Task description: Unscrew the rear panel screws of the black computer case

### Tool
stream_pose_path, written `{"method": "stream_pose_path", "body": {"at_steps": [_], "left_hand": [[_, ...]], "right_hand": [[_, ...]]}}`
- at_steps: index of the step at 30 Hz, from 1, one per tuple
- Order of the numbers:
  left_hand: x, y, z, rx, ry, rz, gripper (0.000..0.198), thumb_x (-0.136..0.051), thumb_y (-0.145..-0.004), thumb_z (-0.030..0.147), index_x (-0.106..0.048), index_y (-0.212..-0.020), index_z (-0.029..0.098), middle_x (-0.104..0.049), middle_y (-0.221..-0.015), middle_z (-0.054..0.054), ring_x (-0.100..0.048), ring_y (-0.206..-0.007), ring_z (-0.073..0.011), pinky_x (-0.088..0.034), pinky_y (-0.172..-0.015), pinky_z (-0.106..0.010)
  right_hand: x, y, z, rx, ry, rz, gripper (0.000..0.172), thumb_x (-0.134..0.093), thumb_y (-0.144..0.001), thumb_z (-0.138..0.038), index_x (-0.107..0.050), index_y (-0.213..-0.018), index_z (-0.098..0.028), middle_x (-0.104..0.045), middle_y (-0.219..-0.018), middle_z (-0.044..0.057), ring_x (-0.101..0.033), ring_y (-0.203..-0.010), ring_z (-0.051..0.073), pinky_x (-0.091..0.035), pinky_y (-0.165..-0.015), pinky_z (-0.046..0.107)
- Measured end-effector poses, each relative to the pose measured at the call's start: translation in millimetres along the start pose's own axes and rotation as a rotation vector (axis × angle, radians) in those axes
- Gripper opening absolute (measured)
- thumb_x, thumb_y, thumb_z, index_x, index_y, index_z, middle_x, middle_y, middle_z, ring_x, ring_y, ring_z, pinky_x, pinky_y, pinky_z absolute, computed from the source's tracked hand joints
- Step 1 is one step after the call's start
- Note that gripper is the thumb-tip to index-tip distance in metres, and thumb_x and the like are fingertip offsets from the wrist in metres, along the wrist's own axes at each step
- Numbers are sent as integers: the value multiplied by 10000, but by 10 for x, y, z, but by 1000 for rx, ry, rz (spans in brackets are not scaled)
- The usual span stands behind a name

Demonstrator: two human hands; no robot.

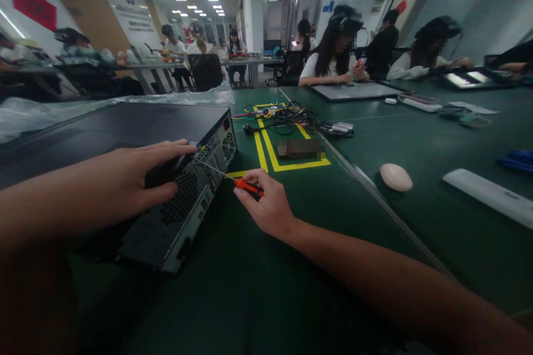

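Observation:
A black desktop computer case [166, 122] lies on its side to the left, its rear panel with vents, ports and a fan grille turned toward me. Across the rear edge of the case lies my left hand [145, 169], open, with fingers stretched along the top and the thumb against the rear panel. My right hand [266, 199] is closed around the handle of a red-and-black screwdriver [244, 183]. The screwdriver's thin shaft points up and left to the panel's upper edge, near my left fingertips. I cannot make out the screw at its tip.
Beyond the case, a tangle of cables [291, 113] and a dark flat piece [302, 148] lie by yellow tape [300, 165]. At right are a pale mouse [396, 177] and a long white bar [491, 197]. Plastic sheeting [183, 97] lies behind the case. People work across the table.

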State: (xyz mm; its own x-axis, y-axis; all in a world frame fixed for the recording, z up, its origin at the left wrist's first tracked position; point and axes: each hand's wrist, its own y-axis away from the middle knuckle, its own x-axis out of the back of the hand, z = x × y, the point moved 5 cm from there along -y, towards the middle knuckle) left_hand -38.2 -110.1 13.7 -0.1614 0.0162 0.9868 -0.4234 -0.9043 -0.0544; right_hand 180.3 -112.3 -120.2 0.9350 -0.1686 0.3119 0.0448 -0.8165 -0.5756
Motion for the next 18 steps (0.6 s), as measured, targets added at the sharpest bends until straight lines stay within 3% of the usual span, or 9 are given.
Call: {"method": "stream_pose_path", "body": {"at_steps": [5,12,18], "left_hand": [[-43,-40,-68,-69,-102,-41,661,-482,-1004,446,-431,-1625,226,-519,-1628,-58,-597,-1392,-340,-440,-1206,-507],[-68,-68,-196,-96,-56,22,748,-531,-914,609,-467,-1597,310,-563,-1592,35,-593,-1399,-283,-431,-1200,-398],[-100,-93,-233,-105,-57,-9,743,-597,-912,497,-448,-1617,317,-523,-1629,-35,-580,-1415,-328,-438,-1217,-491]], "right_hand": [[12,-2,12,1,6,3,144,-709,-937,-351,-655,-1026,-251,-735,-963,30,-687,-860,205,-545,-832,371],[1,-17,-7,4,20,-18,167,-612,-1008,-362,-702,-1020,-222,-727,-929,52,-667,-812,203,-518,-751,355],[-20,-5,-5,-2,-21,-16,182,-670,-952,-357,-627,-1068,-224,-646,-798,-9,-617,-688,168,-487,-676,321]]}}
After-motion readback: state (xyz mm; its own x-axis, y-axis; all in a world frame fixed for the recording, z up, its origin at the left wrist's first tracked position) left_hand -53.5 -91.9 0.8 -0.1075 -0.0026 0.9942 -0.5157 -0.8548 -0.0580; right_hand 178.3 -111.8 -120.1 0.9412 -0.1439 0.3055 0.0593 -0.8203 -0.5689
